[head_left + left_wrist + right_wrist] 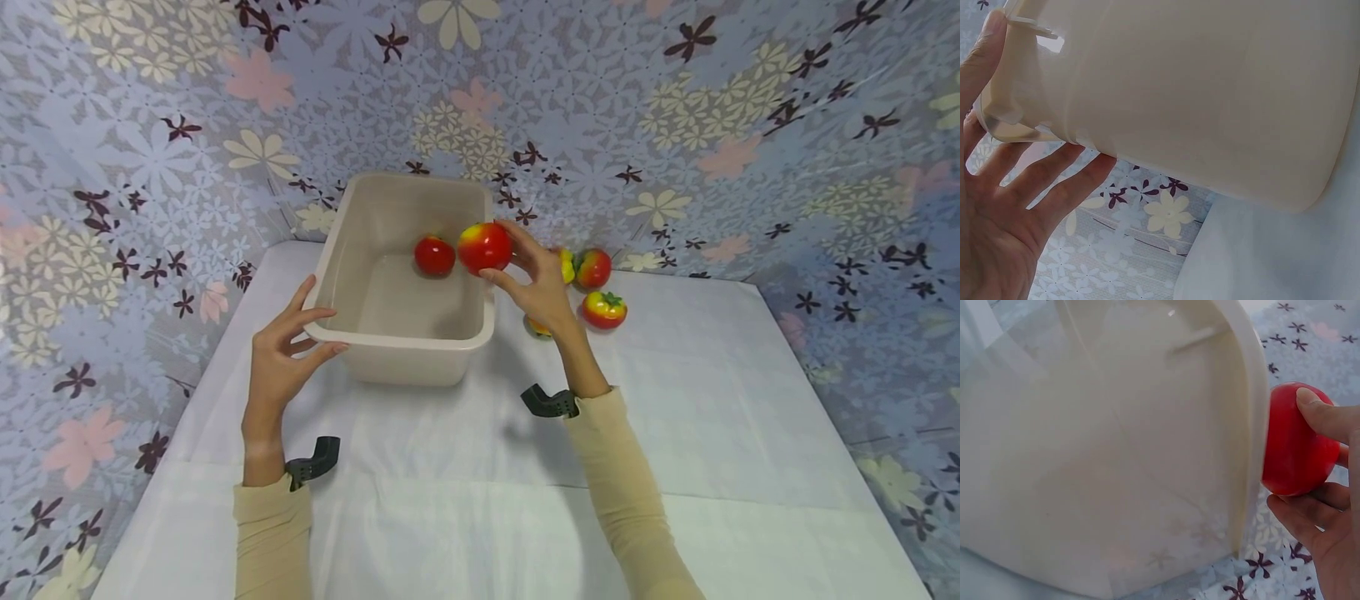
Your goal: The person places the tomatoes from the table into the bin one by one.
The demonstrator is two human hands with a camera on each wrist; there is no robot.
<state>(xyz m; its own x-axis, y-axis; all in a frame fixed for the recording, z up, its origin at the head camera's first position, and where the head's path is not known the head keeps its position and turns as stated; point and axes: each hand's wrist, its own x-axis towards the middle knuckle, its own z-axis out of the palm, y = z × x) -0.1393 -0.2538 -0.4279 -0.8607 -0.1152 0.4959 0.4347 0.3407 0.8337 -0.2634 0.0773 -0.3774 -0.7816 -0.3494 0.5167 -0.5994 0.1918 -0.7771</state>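
Observation:
My left hand (281, 354) holds the near left corner of a beige plastic bin (408, 364), thumb at the front and fingers along the left side. In the left wrist view, those fingers (1063, 194) lie against the bin's outer wall. My right hand (543, 283) grips a round red-and-yellow toy fruit (483, 248) between thumb and fingers, at the bin's right rim. From the right wrist, the same fruit shows only its red side, partly behind the rim. A smaller red toy fruit (434, 256) sits inside the bin on the right.
Right of the bin lie a red-and-green toy fruit (594, 268) and a red-and-yellow one with a green leafy top (604, 310). Yellow pieces show partly behind my right hand. A white cloth (712, 400) covers the table, and flowered wallpaper (570, 100) stands behind it.

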